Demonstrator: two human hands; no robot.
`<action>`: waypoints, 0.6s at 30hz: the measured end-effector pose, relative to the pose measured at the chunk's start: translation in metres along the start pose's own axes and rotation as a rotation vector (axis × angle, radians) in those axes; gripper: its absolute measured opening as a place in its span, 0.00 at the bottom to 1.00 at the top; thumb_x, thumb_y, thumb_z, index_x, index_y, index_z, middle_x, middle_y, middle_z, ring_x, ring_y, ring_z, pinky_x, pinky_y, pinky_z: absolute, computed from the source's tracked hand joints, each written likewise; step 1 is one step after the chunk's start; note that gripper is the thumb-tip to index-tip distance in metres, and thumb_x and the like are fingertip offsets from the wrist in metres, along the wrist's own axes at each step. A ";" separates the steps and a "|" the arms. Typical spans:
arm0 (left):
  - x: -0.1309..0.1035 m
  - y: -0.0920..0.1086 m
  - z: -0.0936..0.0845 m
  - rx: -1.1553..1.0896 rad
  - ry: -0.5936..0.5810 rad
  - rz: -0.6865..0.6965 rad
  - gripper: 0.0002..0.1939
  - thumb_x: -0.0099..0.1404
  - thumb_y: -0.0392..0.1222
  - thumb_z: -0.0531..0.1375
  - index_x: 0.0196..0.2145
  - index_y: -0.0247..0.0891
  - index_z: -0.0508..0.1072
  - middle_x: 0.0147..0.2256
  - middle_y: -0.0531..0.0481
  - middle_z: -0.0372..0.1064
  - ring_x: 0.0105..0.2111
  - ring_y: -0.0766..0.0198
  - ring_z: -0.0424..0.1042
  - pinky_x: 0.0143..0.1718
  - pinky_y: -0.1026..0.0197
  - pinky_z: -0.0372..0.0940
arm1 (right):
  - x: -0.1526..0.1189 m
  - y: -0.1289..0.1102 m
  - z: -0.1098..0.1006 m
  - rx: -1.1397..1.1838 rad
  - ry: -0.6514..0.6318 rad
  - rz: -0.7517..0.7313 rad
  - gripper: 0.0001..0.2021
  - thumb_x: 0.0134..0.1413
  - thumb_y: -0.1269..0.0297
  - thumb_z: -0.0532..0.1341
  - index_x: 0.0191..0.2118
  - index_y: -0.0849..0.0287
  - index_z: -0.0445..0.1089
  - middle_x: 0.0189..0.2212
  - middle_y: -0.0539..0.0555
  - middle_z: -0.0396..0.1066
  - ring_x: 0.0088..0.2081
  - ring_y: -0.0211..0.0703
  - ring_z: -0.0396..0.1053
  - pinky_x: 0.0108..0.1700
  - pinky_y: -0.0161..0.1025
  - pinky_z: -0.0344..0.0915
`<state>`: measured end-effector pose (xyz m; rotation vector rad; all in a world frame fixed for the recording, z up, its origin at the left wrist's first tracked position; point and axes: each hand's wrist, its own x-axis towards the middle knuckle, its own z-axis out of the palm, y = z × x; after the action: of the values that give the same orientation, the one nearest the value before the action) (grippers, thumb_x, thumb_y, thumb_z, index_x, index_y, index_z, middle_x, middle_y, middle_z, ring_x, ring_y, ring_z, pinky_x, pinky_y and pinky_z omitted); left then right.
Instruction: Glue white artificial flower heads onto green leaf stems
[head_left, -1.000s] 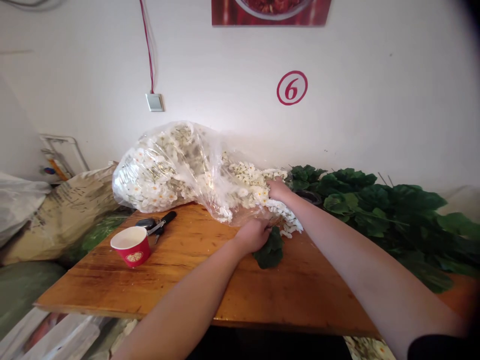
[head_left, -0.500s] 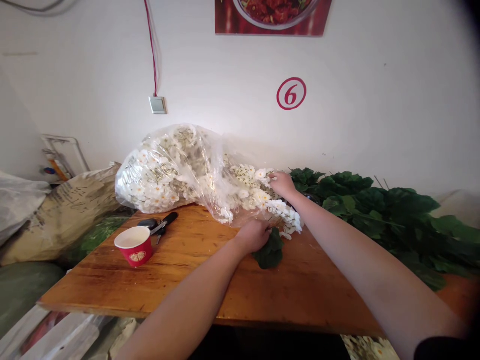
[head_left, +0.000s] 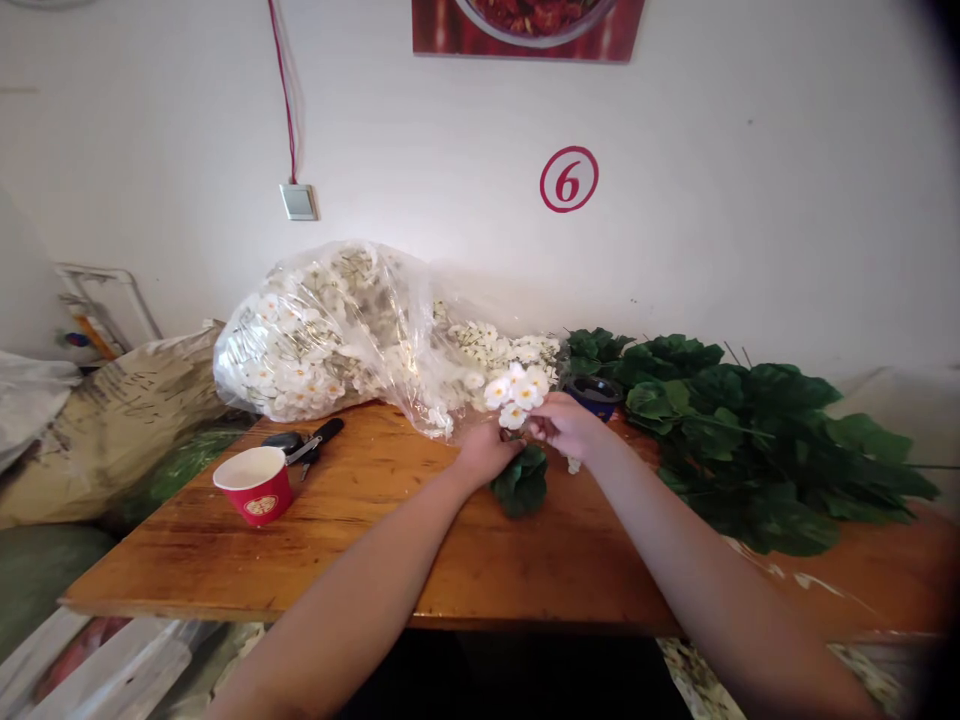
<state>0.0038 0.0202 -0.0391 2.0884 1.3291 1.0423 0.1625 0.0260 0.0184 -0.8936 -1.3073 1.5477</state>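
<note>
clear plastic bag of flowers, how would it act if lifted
The clear plastic bag would probably sag and bulge, since it looks thin and creased. It may also be light for its bulk, holding mostly white flowers.

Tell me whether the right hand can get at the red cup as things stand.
Probably not directly: the left hand and forearm lie between the right hand and the red cup, and the right hand seems to hold white flowers. Reaching over might work.

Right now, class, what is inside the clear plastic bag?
White flowers with yellow centres show through the bag. Whatever lies deeper is hidden behind them.
</note>
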 end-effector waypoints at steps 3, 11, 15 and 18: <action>0.000 0.003 -0.003 -0.061 0.048 0.049 0.14 0.59 0.42 0.61 0.43 0.39 0.76 0.41 0.49 0.76 0.41 0.60 0.73 0.46 0.60 0.65 | -0.005 0.014 0.004 -0.054 -0.027 0.068 0.11 0.44 0.60 0.67 0.25 0.63 0.69 0.16 0.51 0.68 0.14 0.31 0.57 0.14 0.30 0.50; 0.003 -0.003 -0.004 -0.062 0.057 0.101 0.09 0.63 0.40 0.58 0.38 0.36 0.77 0.41 0.47 0.77 0.43 0.59 0.74 0.49 0.58 0.66 | -0.008 0.017 0.006 -0.439 0.039 0.044 0.13 0.46 0.63 0.60 0.17 0.58 0.60 0.10 0.45 0.55 0.12 0.30 0.49 0.15 0.30 0.44; 0.007 -0.008 -0.003 -0.080 0.124 0.177 0.14 0.66 0.39 0.55 0.46 0.36 0.75 0.50 0.43 0.73 0.51 0.58 0.70 0.55 0.56 0.63 | -0.013 0.010 0.006 -0.615 0.153 -0.057 0.09 0.43 0.58 0.65 0.28 0.59 0.71 0.16 0.46 0.65 0.18 0.34 0.58 0.20 0.31 0.52; 0.010 -0.013 -0.003 -0.103 0.139 0.214 0.15 0.66 0.39 0.54 0.48 0.35 0.74 0.52 0.42 0.71 0.54 0.57 0.68 0.57 0.55 0.62 | -0.012 0.007 0.001 -0.663 0.175 -0.125 0.19 0.37 0.56 0.69 0.38 0.59 0.73 0.29 0.50 0.73 0.27 0.40 0.68 0.28 0.34 0.61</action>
<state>-0.0031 0.0343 -0.0428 2.1487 1.1048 1.3376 0.1641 0.0138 0.0113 -1.2880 -1.7388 0.9107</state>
